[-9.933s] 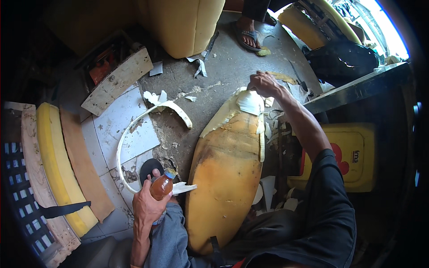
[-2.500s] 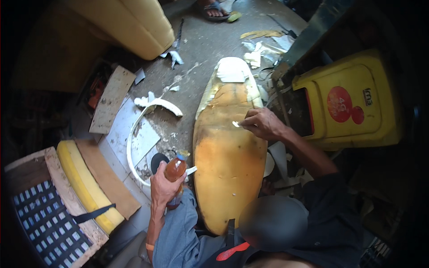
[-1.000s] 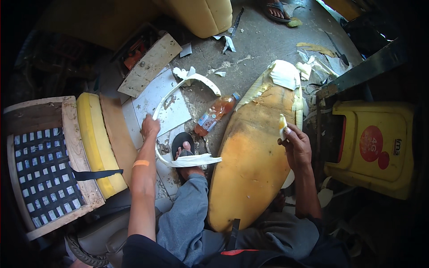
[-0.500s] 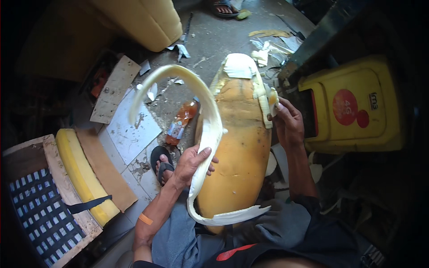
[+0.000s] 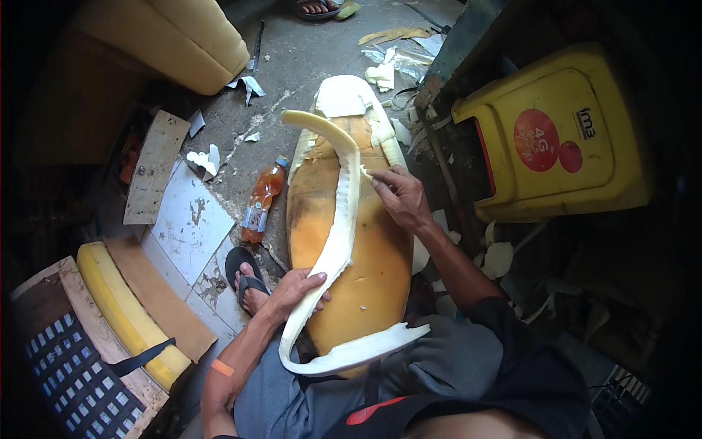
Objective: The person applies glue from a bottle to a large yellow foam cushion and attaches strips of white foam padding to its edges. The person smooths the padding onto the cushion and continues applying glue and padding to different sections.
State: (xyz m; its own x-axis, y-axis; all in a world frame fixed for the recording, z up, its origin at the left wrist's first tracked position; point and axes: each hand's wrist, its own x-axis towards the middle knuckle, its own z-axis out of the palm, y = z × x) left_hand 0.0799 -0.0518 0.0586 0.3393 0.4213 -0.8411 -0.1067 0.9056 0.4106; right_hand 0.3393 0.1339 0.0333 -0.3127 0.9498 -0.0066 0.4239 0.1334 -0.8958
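Observation:
An orange-yellow foam seat pad (image 5: 373, 274) lies lengthwise before me, its near end between my legs. Pale foam (image 5: 344, 96) covers its far end and runs down its far right edge. My left hand (image 5: 294, 294) grips a long cream foam strip (image 5: 345, 219) around its middle. The strip's upper end curls to the left over the pad, while its lower end bends across my lap. At the strip's ragged right edge, my right hand (image 5: 402, 196) has thumb and fingers pinched on a small foam scrap (image 5: 365, 173).
An amber drink bottle (image 5: 264, 199) lies on the floor to the left. A webbed wooden seat frame (image 5: 84, 351) and a yellow foam bar (image 5: 124, 314) are at lower left. A yellow plastic stool (image 5: 563, 139) stands right. Foam scraps (image 5: 497, 260) litter the floor. Another person's foot (image 5: 316, 7) shows at the top.
My right hand has come left from the pad's right side to the strip's edge. The strip's upper curl has swung right, over the pad. The whole view has shifted.

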